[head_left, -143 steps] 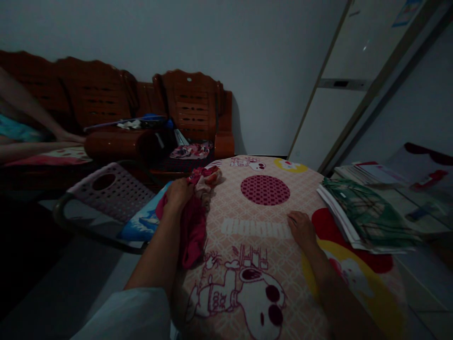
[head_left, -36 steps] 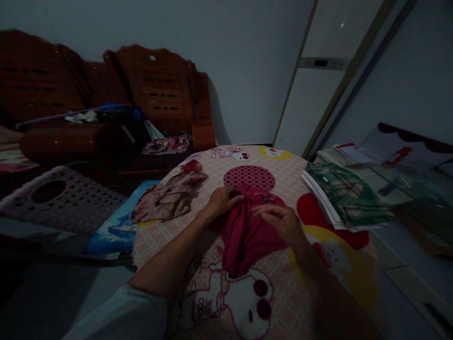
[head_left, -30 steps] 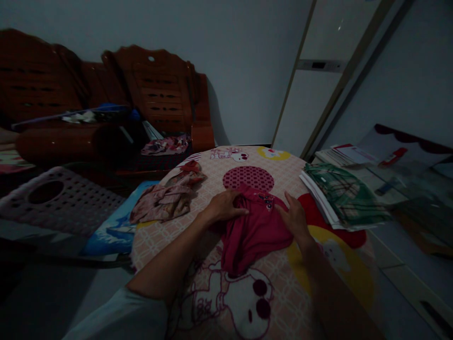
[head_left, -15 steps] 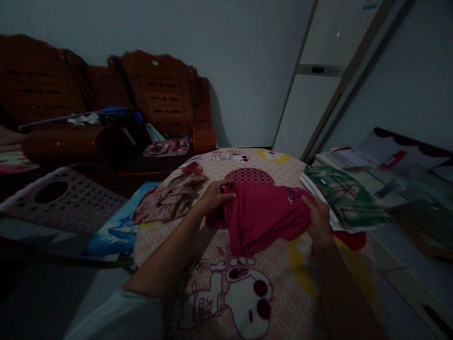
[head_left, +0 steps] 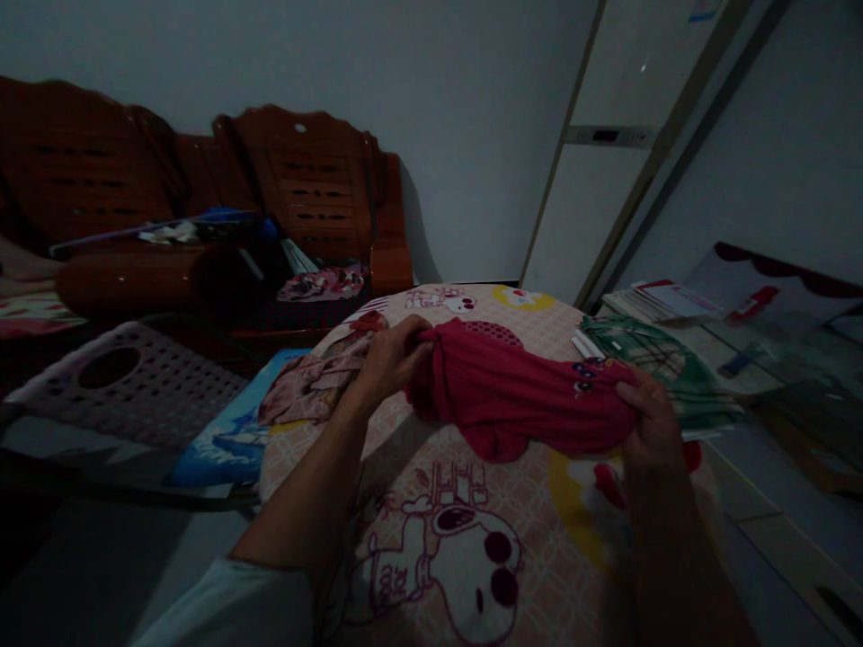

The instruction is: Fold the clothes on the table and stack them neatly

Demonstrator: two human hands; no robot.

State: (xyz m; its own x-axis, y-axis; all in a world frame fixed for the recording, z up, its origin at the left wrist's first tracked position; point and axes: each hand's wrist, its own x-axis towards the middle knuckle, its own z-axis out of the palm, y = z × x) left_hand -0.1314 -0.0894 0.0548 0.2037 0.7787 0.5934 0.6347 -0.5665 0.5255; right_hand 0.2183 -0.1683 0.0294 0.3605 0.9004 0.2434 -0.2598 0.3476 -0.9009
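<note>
A dark pink garment (head_left: 526,391) with a small dark print near its right end is stretched between my hands, above a round table covered with a cartoon-patterned cloth (head_left: 404,449). My left hand (head_left: 397,355) pinches its left end between thumb and fingers. Its right end is gripped by my right hand (head_left: 651,413), thumb on top and the other fingers largely hidden. Crumpled pinkish-brown clothes (head_left: 314,386) lie just left of my left hand. Behind my right hand is a folded green plaid cloth (head_left: 647,346) with white fabric beside it.
A blue cushion (head_left: 222,436) and a pale woven chair (head_left: 155,386) stand left of the table. Behind is a carved wooden sofa (head_left: 303,189) holding clothes. Papers (head_left: 667,298) lie on a surface at right. Part of another person's limb (head_left: 23,265) shows far left.
Both hands have moved apart and the pink garment is pulled longer between them. My left hand has risen slightly; my right hand has shifted right, now overlapping the green plaid cloth.
</note>
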